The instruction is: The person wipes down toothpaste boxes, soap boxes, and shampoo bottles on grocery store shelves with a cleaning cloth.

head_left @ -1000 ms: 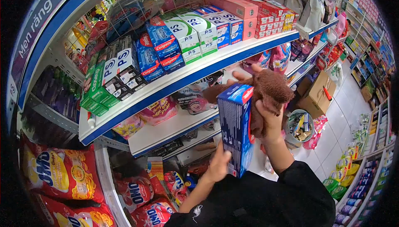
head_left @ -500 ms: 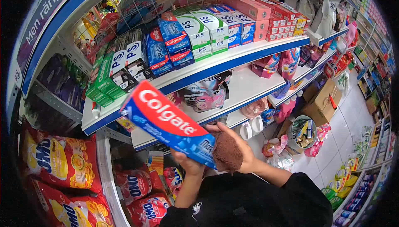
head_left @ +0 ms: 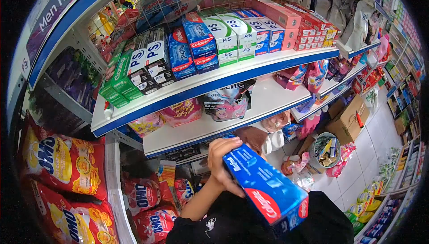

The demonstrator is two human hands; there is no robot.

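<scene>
Item: Colgate toothpaste carton (head_left: 268, 190), blue with a red panel, held low in front of the person's chest, tilted with its near end toward the camera.

Left hand (head_left: 223, 161) was wrapped around the carton's far end, fingers curled over the top edge in a firm grasp. Right hand was hidden behind the carton, so its grip could not be told; a brown cloth (head_left: 252, 137) showed just beyond the carton. Handling, by judgement: light, stiff cardboard with a glossy, slightly slippery skin, liable to dent at corners; best taken across the long flat faces near the middle. Behind stood the white shelf (head_left: 210, 81) with P/S toothpaste boxes (head_left: 228, 36) and further Colgate boxes (head_left: 199, 45); OMO detergent bags (head_left: 62, 166) lay lower left.
</scene>
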